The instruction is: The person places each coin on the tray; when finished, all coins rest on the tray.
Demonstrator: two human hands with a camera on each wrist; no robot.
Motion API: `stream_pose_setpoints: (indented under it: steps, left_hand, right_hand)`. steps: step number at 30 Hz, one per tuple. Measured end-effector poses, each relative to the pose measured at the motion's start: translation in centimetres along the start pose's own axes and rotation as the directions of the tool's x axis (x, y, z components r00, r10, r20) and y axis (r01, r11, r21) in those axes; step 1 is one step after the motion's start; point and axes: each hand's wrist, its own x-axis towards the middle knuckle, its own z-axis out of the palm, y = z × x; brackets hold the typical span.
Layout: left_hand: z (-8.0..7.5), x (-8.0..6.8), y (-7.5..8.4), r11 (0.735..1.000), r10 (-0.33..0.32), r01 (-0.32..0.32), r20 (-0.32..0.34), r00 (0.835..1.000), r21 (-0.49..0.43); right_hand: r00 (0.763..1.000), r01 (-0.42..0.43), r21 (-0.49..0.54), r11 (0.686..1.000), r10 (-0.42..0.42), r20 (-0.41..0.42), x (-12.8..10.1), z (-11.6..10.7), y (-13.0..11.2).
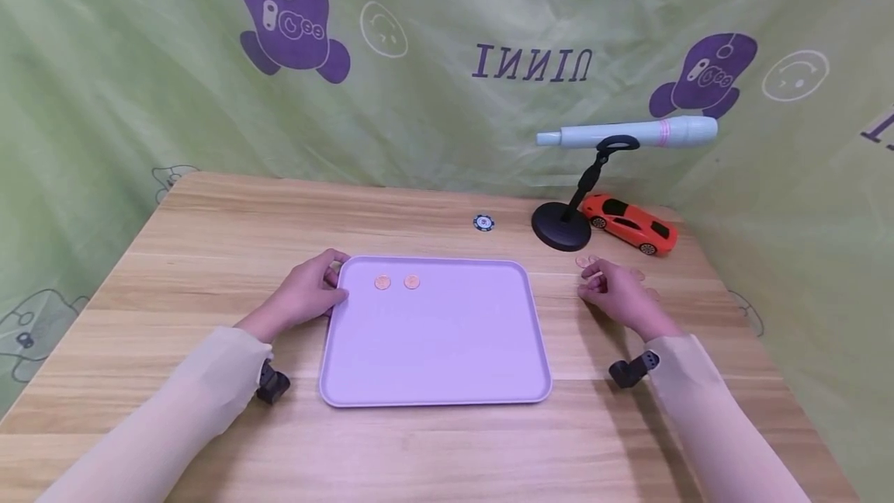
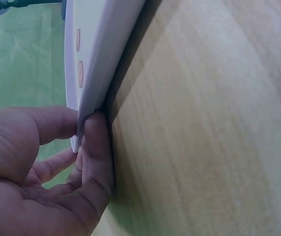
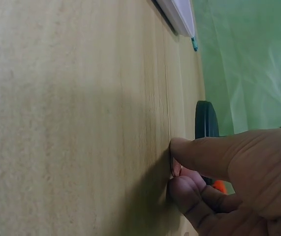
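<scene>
A purple tray (image 1: 440,340) lies on the wooden table, with two copper coins (image 1: 396,282) near its far left corner. My left hand (image 1: 307,286) grips the tray's left rim. In the left wrist view, the thumb (image 2: 56,123) is on the upper side and a finger (image 2: 98,142) goes beneath the rim. To the right of the tray, my right hand (image 1: 618,293) is low over the table. The right wrist view has its thumb and fingertip pinching a copper coin (image 3: 176,168), mostly hidden. Several more coins (image 1: 582,261) lie around this hand, partly covered by it.
Behind the right hand stands a black stand (image 1: 561,227) bearing a light blue microphone (image 1: 628,133). An orange toy car (image 1: 631,225) sits beside its base. A blue and white poker chip (image 1: 483,223) lies behind the tray. Green printed cloth (image 1: 433,123) hangs along the table's back and side.
</scene>
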Motion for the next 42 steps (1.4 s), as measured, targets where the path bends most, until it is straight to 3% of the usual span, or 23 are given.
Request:
stream_pose_setpoints:
  steps: [25,32,37,42]
  left_hand:
    - [-0.2,-0.3,-0.3,1.000,0.000,0.000,-0.010,1.000,-0.009]
    - [-0.3,-0.3,-0.2,1.000,-0.006,0.006,0.000,1.000,-0.015]
    - [-0.2,-0.2,-0.1,1.000,-0.002,0.002,-0.004,1.000,-0.016]
    - [-0.1,-0.2,0.0,1.000,0.002,-0.002,-0.005,1.000,-0.027]
  right_hand:
    - [0.999,-0.032,0.035,0.999,0.033,-0.040,-0.5,0.1,-0.6]
    - [0.994,0.065,0.123,0.990,-0.053,-0.098,0.1,0.9,-1.8]
    - [0.983,0.137,0.224,0.965,-0.105,-0.150,0.6,2.0,-3.6]
    - [0.981,0.171,0.302,0.938,-0.135,-0.137,1.4,3.4,-5.7]
